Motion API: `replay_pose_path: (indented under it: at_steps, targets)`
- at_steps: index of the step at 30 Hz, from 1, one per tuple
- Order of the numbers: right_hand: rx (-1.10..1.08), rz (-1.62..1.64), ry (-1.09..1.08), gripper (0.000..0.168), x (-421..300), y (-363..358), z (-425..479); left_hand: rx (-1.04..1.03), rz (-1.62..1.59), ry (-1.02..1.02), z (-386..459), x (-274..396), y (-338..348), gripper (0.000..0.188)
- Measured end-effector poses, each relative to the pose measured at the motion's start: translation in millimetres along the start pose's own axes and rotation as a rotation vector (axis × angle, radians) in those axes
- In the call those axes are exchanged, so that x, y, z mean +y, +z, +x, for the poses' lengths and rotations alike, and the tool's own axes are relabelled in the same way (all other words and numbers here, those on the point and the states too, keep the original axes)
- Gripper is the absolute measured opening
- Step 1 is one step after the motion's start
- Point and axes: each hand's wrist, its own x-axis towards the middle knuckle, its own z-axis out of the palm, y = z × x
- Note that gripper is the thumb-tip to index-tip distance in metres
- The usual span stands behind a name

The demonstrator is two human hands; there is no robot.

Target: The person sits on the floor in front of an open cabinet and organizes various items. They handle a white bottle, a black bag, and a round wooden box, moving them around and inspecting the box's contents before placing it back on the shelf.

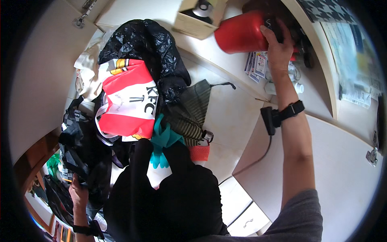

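My right hand (279, 45) is closed around the dark end of a red cylindrical container (240, 31), tilted on its side inside the open cabinet. At the lower left, my left hand (79, 192) grips the edge of a black bag (90, 157); its fingertips are partly hidden. A red and white carrier bag (127, 99) with printed writing lies before my knees. Behind it bulges a black plastic bag (142, 45). Teal rubber gloves (164, 136) and a dark striped drawstring pouch (193, 106) lie beside the carrier bag.
On the cabinet floor stand a cardboard box (193, 25), printed cards (257, 66) and a clear bottle (297, 87). Open cabinet doors flank me, the right door (335, 157) and left door (39, 75). A cream cloth bag (89, 72) and a red mesh item (199, 152) rest on the floor.
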Motion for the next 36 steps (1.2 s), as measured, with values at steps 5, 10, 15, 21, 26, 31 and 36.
replay_pose_path:
  at_steps: [5, 10, 15, 21, 26, 31, 36]
  targets:
    - [0.021, -0.169, -0.028, 0.055, 12, -6, -42, -0.011, 0.023, -0.022, 2, -9, 0, 0.049]
    - [-0.026, -0.174, 0.006, 0.063, 15, -10, -67, 0.024, 0.101, -0.091, 4, 5, -11, 0.046]
    - [-0.029, -0.308, -0.072, 0.063, 28, -9, -67, -0.054, 0.177, -0.245, 0, -5, -12, 0.047]
    - [0.026, -0.233, -0.260, 0.063, 43, 30, -46, -0.117, 0.156, -0.277, -9, -18, 4, 0.047]
    - [-0.134, -0.164, -0.294, 0.044, 30, 49, -18, -0.168, 0.106, -0.269, -9, 3, -6, 0.042]
    - [0.037, -0.370, 0.061, 0.056, 86, 3, 49, -0.162, 0.091, -0.288, -12, 8, 0, 0.040]
    - [0.190, -0.922, -0.332, 0.059, 160, -16, 95, -0.166, 0.087, -0.247, -12, -5, 11, 0.036]
